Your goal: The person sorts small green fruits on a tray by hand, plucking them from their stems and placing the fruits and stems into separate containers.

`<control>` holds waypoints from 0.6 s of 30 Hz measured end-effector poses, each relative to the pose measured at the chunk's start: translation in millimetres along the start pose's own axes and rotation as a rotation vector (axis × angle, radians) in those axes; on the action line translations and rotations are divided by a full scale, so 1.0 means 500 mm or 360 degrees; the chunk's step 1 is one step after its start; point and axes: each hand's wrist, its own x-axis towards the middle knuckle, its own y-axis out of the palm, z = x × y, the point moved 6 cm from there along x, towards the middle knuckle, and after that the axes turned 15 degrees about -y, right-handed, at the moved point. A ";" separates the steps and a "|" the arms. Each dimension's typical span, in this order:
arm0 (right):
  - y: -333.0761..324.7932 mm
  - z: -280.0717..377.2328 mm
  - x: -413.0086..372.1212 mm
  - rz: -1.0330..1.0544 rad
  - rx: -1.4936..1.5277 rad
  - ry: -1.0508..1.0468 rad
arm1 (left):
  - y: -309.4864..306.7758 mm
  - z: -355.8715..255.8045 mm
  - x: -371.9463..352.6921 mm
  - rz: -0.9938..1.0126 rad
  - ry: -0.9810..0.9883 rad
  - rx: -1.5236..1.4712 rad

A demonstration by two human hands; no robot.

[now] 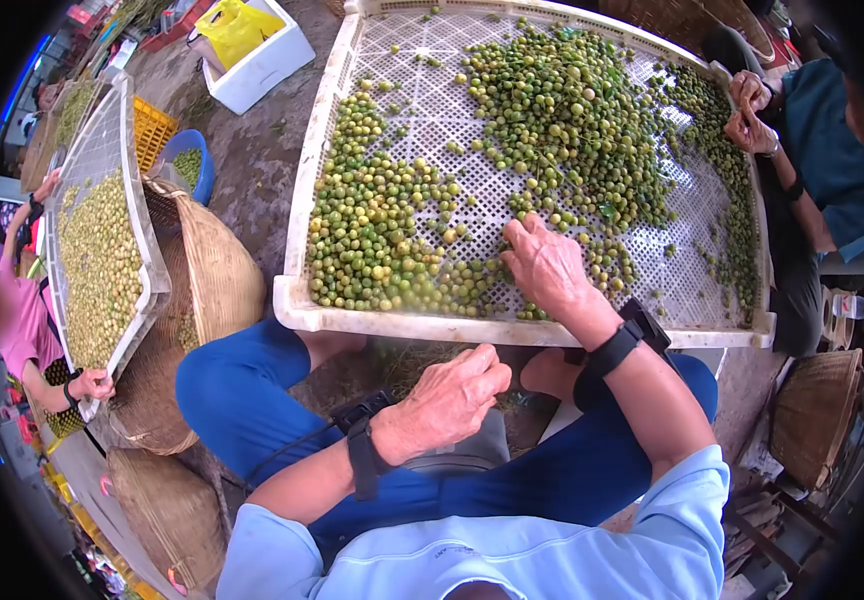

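A large white lattice tray lies before me, spread with small round green and yellowish fruits. Over its near part is my right hand, fingers bent and drawn together at the edge of the fruit; whatever is between the fingertips is hidden. My left hand is curled closed above my lap, just in front of the tray's near rim. Its inner side faces away, so I cannot make out anything in it. A denser heap of fruits, mixed with some leaves and stems, covers the tray's upper middle.
Across the right side, a co-worker's hands meet at the tray's edge. On the left, another person tilts a fruit-covered tray over a wicker basket. A blue basin, a white box and another basket stand around.
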 end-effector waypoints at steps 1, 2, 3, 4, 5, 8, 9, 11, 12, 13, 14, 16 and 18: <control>0.005 0.002 0.002 0.0000 0.0005 -0.0008 | -0.010 -0.004 -0.001 -0.0050 0.0037 -0.0093; 0.009 0.001 0.005 -0.0018 -0.0038 -0.0023 | -0.014 -0.001 0.001 -0.0058 0.0033 -0.0090; 0.014 -0.001 0.008 -0.0038 -0.0084 -0.0038 | -0.020 0.005 0.006 -0.0072 0.0006 -0.0164; 0.018 0.003 0.012 -0.0032 -0.0111 -0.0070 | -0.026 0.011 0.014 -0.0087 -0.0019 -0.0240; 0.019 0.005 0.013 -0.0034 -0.0112 -0.0076 | -0.032 0.015 0.022 -0.0093 -0.0019 -0.0239; 0.013 0.011 0.014 -0.0008 -0.0192 -0.0047 | -0.059 0.056 0.052 -0.0172 -0.0320 -0.0450; 0.011 0.014 0.016 -0.0007 -0.0172 -0.0055 | -0.058 0.072 0.059 -0.0174 -0.0353 -0.0503; 0.012 0.011 0.016 -0.0019 -0.0150 -0.0042 | -0.068 0.077 0.067 -0.0187 -0.0365 -0.0512; 0.014 0.010 0.017 -0.0070 -0.0121 -0.0069 | -0.069 0.077 0.070 -0.0171 -0.0362 -0.0497; 0.014 0.009 0.020 -0.0123 -0.0091 -0.0097 | -0.071 0.082 0.073 -0.0189 -0.0403 -0.0483; 0.018 0.006 0.022 -0.0088 -0.0113 -0.0115 | -0.074 0.087 0.076 -0.0211 -0.0442 -0.0469; 0.023 -0.001 0.028 -0.0089 -0.0099 -0.0136 | -0.078 0.090 0.082 -0.0203 -0.0466 -0.0470; 0.026 -0.003 0.027 -0.0080 -0.0095 -0.0162 | -0.081 0.099 0.092 -0.0246 -0.0488 -0.0463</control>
